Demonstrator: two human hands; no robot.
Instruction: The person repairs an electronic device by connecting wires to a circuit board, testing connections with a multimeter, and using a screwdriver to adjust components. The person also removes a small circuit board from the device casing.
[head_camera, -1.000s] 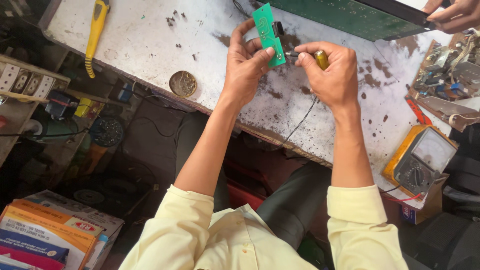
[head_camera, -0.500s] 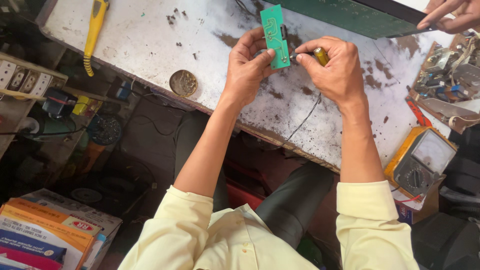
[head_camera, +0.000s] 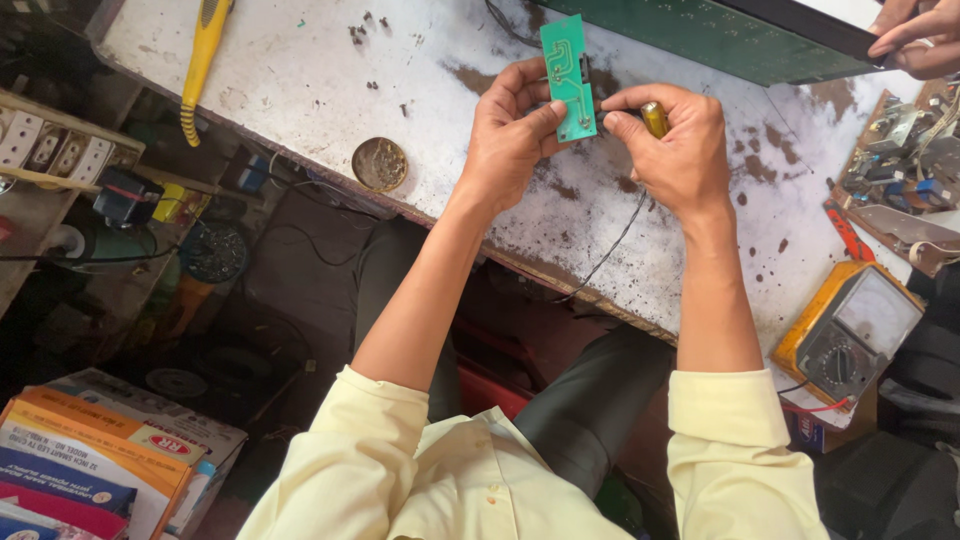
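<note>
My left hand (head_camera: 508, 137) holds a small green circuit board (head_camera: 566, 75) upright above the stained white workbench (head_camera: 300, 80), copper tracks facing me. My right hand (head_camera: 678, 148) grips a tool with a yellow handle (head_camera: 655, 118), its tip against the board's right edge. A thin black cord (head_camera: 610, 250) runs from that hand down over the bench's front edge.
A round tin (head_camera: 379, 164) lies near the bench edge; a yellow-handled tool (head_camera: 198, 65) at far left. A large green board (head_camera: 720, 35) at the back is touched by another person's hand (head_camera: 915, 35). An orange analog multimeter (head_camera: 850, 330) sits right; boxes (head_camera: 90, 450) below left.
The small green board and both hands have shifted slightly; the board now stands more upright. The other person's hand has moved a little along the large board.
</note>
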